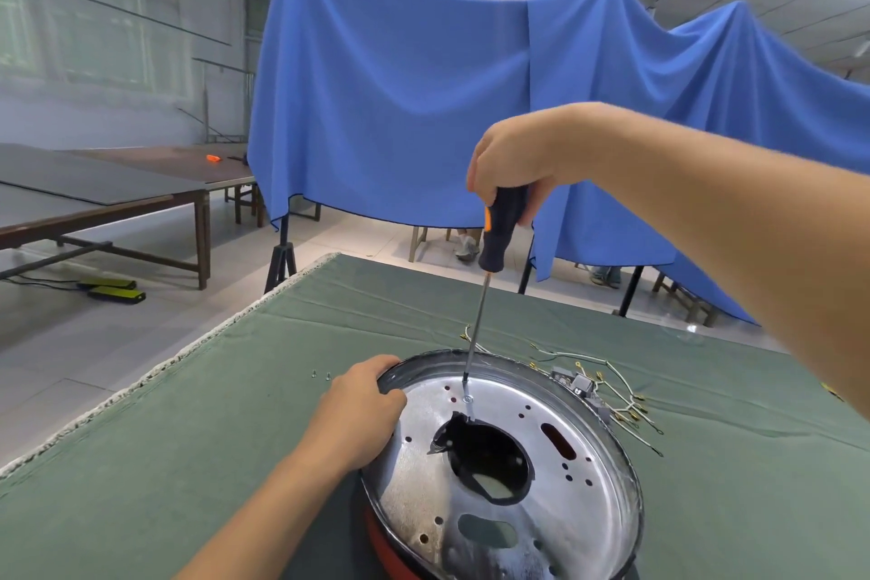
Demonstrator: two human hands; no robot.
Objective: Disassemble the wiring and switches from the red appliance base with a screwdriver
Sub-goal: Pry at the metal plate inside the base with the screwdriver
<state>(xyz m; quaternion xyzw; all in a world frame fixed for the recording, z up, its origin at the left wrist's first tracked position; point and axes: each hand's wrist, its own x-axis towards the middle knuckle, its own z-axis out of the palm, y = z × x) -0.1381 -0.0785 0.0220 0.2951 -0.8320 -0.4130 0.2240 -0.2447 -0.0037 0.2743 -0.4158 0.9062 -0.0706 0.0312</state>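
Note:
The red appliance base (pixel 383 542) sits tilted on the green cloth, its round silver metal plate (pixel 555 462) facing up with a dark central opening. My left hand (pixel 362 410) grips the plate's upper-left rim. My right hand (pixel 511 160) holds the black and orange handle of a screwdriver (pixel 501 231) from above. Its shaft runs down to a screw (pixel 467 398) near the plate's far edge. A bundle of white wires with small switch parts (pixel 607 386) lies on the cloth beyond the base.
Two loose screws (pixel 321 374) lie on the green cloth (pixel 188 438) left of the base. The table's frayed left edge (pixel 155 372) drops to the floor. A blue cloth (pixel 400 85) hangs on stands behind the table. Brown tables stand at the far left.

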